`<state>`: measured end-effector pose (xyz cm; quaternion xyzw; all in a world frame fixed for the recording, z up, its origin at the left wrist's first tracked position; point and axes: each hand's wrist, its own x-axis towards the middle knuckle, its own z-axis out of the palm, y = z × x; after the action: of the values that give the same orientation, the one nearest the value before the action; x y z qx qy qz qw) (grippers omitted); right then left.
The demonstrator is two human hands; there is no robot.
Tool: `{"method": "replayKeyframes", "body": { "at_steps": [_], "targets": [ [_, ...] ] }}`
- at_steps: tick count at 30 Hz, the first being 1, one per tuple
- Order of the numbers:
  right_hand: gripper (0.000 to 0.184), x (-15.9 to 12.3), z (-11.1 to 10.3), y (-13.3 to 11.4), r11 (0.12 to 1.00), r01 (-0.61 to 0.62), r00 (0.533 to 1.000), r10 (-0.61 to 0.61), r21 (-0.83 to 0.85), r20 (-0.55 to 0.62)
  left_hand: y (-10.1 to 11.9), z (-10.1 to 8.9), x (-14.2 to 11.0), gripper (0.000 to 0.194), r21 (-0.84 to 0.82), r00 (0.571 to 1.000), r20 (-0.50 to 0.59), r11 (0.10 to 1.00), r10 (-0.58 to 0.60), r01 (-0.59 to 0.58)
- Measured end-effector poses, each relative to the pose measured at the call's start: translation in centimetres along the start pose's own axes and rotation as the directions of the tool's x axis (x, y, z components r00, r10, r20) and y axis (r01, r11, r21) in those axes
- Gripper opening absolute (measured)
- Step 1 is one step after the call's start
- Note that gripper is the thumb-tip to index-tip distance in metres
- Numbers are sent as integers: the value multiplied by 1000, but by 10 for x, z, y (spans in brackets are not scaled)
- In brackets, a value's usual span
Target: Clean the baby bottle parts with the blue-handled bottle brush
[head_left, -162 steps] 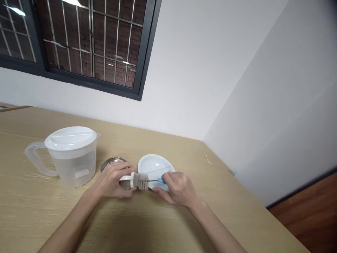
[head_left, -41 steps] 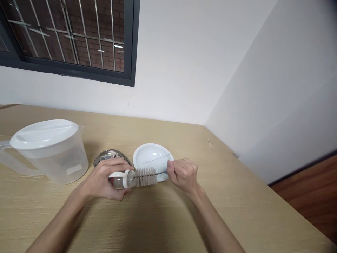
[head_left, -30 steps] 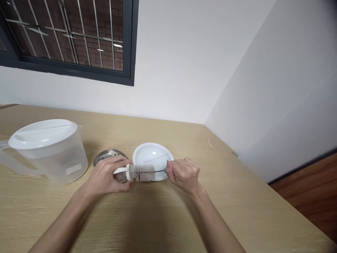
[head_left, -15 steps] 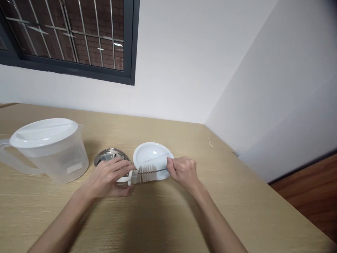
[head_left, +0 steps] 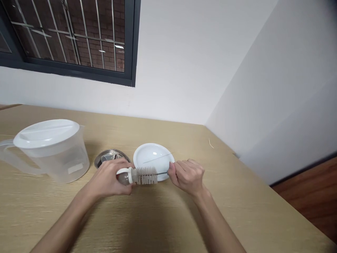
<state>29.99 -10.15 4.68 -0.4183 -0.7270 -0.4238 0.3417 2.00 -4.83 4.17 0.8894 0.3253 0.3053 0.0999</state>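
Holding a bottle (head_left: 123, 179) on its side in the left hand (head_left: 110, 179), pinching the clear body between fingers and thumb beside its white ring and handle, and pointing its mouth toward the right hand (head_left: 188, 176). Gripping a brush (head_left: 146, 175) in that right hand, curling the fingers into a closed fist around the handle end and pressing the thumb on top. Meeting the bottle's mouth with the pale bristles, leaving most outside; being unable to tell their exact depth inside. Baring a short length of twisted stem between bristles and fist.

Holding bottle and brush above the table (head_left: 237, 196), just in front of a white plate (head_left: 147, 153) and partly hiding its near rim. Seeing a thin wire (head_left: 158, 157) lying across the plate. Seeing a metal dish (head_left: 98, 156) just behind the left hand, holding small pieces too hidden to name. Seeing a lidded jug (head_left: 63, 160) standing farther left. Facing a white wall (head_left: 171, 70) and a barred window (head_left: 130, 35), and noticing a pale string (head_left: 211, 143) near the table's right edge.
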Motion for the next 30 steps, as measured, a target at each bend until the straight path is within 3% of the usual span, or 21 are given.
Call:
{"method": "replayKeyframes", "body": {
  "at_steps": [6,10,14,16,19,24,30],
  "targets": [
    [43,-3,8,0,997,-71,997,70,40,19,-2,-3,2,38,-79,999,53,997,-4,8],
    [43,-8,14,-1,994,-105,994,105,41,7,-3,-4,2,37,-87,1000,14,996,15,-14],
    [30,-11,14,0,976,-140,982,116,165,151,-9,-4,1,35,-39,1000,-18,999,22,-22],
    [12,-11,12,1,939,-176,966,108,296,235,-13,-5,0,36,-14,1000,-25,1000,19,-19],
    [22,-9,8,2,869,-226,950,96,440,298,-18,-8,-1,37,12,1000,-14,1000,6,-6],
    [9,-8,7,4,775,-308,918,88,552,387,-22,-11,-2,35,54,1000,-6,998,17,-16],
    [11,-9,8,7,653,-422,884,143,628,445,-20,-12,-3,30,77,998,-13,995,61,-60]
  ]
}}
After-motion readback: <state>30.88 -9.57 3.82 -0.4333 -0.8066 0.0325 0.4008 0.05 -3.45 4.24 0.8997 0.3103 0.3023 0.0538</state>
